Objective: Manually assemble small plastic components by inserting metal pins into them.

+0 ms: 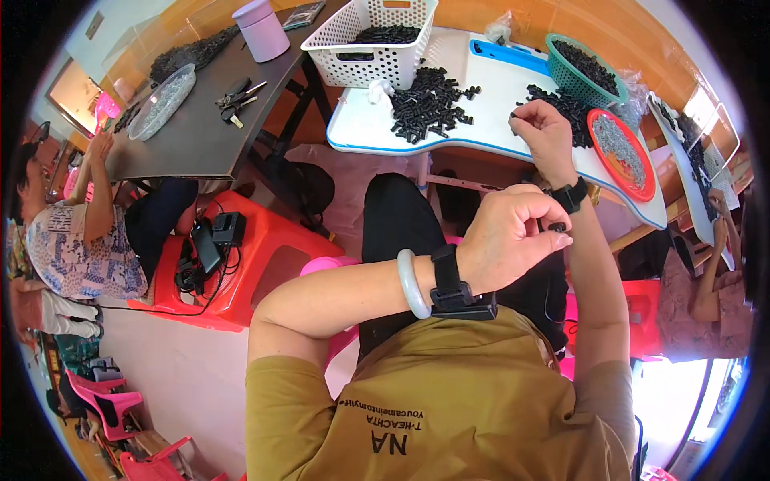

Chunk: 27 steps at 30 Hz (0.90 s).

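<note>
My left hand (517, 240) reaches across in front of my right forearm, its thumb and finger pinching a small black plastic piece (557, 228). Over the near edge of the white table (361, 120), my right hand (547, 138) is closed in a pinch; a tiny dark bit shows at its fingertips, too small to name. Left of that hand lies a loose heap of short black plastic pieces (429, 104). Another black heap (565, 108) sits just behind it. To its right stands a red oval tray (648, 188) holding small clear or silvery parts.
A white perforated basket (341, 68) and a green basket (561, 68) hold more black pieces. A blue tool-like strip (509, 58) lies between them. At left are a dark table (200, 144), a red stool (265, 232) with devices and cables, and a seated person (88, 216).
</note>
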Motion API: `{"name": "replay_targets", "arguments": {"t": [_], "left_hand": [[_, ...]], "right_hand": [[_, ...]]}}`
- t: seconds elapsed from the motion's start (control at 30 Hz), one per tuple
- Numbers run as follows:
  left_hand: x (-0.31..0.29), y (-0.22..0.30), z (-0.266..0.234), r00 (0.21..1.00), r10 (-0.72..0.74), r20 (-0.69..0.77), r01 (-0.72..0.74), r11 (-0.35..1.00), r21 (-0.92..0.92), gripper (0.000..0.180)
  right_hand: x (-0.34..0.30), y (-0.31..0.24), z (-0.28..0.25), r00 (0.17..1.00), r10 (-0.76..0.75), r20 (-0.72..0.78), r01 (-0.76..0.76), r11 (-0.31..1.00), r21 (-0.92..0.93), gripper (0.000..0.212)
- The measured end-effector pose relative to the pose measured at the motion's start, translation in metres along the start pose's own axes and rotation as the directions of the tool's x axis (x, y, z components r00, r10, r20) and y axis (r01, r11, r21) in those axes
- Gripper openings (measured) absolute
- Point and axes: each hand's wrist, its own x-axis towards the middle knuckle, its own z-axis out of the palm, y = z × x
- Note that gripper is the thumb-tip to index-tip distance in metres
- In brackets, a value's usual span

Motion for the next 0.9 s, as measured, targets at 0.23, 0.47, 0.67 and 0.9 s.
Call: {"name": "replay_targets", "arguments": {"t": [0.23,0.47,0.67,0.9], "left_hand": [[0.0,0.014,-0.001,0.999,-0.05,-0.006,0.049,0.992,-0.114,0.022],[-0.001,0.035,-0.009,0.999,-0.05,-0.001,0.049,0.987,-0.153,0.025],[-0.005,0.044,-0.007,0.994,-0.089,0.06,0.097,0.984,-0.15,0.021],[-0.008,0.042,-0.006,0.994,-0.077,0.082,0.088,0.988,-0.128,0.021]], "right_hand": [[-0.05,-0.073,-0.011,0.989,0.143,-0.048,-0.109,0.899,0.425,0.016],[-0.098,-0.13,-0.021,0.993,0.117,0.002,-0.082,0.684,0.724,0.019],[-0.12,-0.154,-0.027,0.998,0.056,0.029,-0.06,0.722,0.689,0.022],[-0.133,-0.168,-0.028,0.987,-0.113,-0.111,0.153,0.868,0.473,0.02]]}}
